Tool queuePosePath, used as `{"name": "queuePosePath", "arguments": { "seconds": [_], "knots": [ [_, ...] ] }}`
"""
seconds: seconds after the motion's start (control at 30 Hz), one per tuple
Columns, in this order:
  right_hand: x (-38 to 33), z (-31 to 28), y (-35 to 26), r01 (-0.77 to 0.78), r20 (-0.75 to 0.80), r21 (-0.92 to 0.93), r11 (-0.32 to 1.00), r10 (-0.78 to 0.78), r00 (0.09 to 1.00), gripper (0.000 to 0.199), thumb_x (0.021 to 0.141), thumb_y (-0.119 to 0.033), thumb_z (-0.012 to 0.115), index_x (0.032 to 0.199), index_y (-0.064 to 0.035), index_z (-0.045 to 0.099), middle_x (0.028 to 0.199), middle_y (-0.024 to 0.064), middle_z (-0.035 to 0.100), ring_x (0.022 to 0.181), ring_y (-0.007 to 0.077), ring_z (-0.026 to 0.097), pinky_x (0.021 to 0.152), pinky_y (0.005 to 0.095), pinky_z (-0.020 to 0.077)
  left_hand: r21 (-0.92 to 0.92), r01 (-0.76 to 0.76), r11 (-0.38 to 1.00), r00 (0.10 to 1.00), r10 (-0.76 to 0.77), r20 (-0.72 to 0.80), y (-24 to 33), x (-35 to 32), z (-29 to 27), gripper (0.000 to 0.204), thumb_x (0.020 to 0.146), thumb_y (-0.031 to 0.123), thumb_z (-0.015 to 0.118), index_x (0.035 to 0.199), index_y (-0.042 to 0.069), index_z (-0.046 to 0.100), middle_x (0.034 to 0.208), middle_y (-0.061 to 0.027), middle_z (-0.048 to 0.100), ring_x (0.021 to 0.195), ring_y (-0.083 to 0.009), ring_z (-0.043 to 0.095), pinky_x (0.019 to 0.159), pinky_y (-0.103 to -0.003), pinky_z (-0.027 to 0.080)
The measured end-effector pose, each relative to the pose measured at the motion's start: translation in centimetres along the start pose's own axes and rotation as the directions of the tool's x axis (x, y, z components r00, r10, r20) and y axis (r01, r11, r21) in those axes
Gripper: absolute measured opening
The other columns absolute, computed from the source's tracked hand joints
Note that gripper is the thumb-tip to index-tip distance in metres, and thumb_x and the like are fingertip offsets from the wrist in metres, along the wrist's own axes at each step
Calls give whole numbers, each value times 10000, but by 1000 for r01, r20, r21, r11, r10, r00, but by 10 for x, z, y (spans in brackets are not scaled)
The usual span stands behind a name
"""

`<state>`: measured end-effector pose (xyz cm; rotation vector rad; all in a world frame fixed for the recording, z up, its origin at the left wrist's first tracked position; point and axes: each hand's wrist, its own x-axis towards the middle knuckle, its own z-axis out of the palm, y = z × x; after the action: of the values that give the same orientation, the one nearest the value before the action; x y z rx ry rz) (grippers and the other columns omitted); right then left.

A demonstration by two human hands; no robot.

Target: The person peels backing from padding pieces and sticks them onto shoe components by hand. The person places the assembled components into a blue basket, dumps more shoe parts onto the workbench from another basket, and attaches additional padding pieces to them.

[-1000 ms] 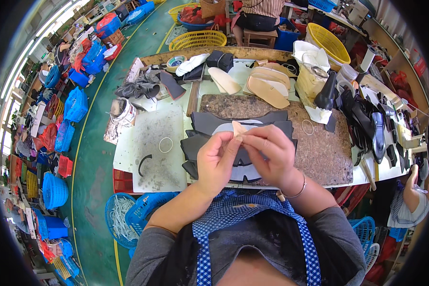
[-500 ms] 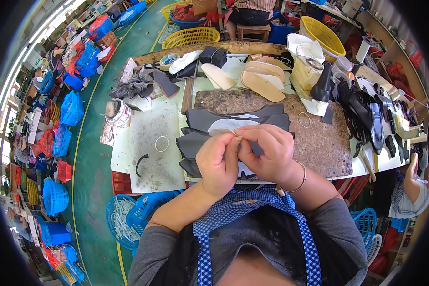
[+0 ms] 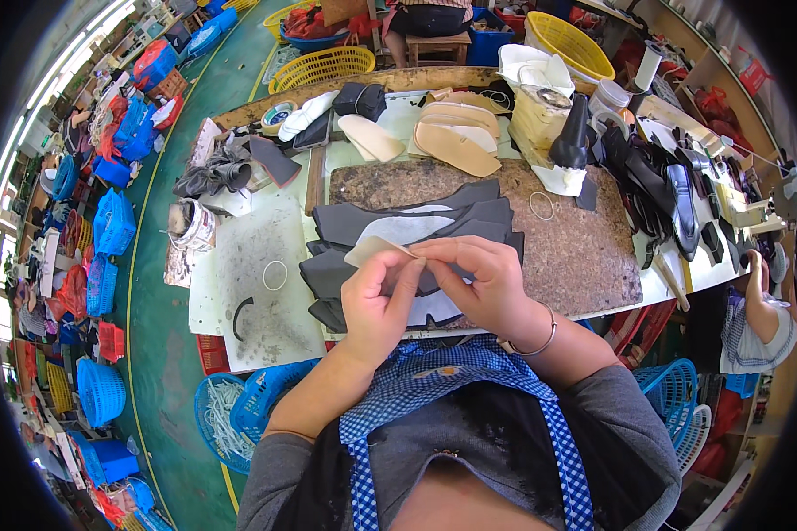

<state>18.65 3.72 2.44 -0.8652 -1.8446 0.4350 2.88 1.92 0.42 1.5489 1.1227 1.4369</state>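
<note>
A thin pale beige flat piece (image 3: 374,250) is pinched between the fingertips of both hands, above the middle of the bench. My left hand (image 3: 376,299) grips its near edge with thumb and forefinger. Beside it, my right hand (image 3: 487,281) is closed at the piece's right end, the fingertips of both hands meeting. Their fingers cover part of the piece, and I cannot tell its exact kind. Below the hands lie several overlapping dark grey shoe-upper pieces (image 3: 338,223), some with a whitish backing (image 3: 403,229).
A worn brown board (image 3: 584,265) lies beneath the pieces, with a stained white sheet (image 3: 257,239) to the left. Beige insoles (image 3: 456,150) sit at the back. Black shoes (image 3: 682,212) crowd the right side. A glue-smeared pot (image 3: 190,226) stands at the left edge.
The beige piece, earlier seen nearly edge-on, now shows its flat face to the left of my fingertips. Both hands remain together; the whole view has shifted slightly.
</note>
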Motion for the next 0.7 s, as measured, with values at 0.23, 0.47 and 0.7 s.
{"name": "queuePosePath", "arguments": {
  "seconds": [0.23,0.47,0.7],
  "knots": [
    [11,-2,-8,236,-23,-145,961,-241,970,166,737,2,696,900,-33,682,871,95,707,722,249,678,654,336,541,208,-207,956,975,219,-38,10,-2,1,67,913,20,605,956,-23,634,817,-53,634,676,-72,545,586,-216,430],
    [3,6,-12,-134,-108,192,972,157,982,93,788,8,639,879,-11,637,829,100,699,707,210,679,647,308,545,324,-464,825,878,476,45,13,12,6,63,858,-48,581,904,-5,574,799,-133,618,661,-221,597,597,-307,470],
    [-16,-7,43,-495,493,820,-287,794,356,259,953,-163,414,1015,41,561,975,124,642,860,209,637,758,312,524,-548,480,685,865,-268,424,7,14,-11,156,921,120,441,808,35,507,714,-65,573,660,-184,600,714,-346,530]
  ]
}}
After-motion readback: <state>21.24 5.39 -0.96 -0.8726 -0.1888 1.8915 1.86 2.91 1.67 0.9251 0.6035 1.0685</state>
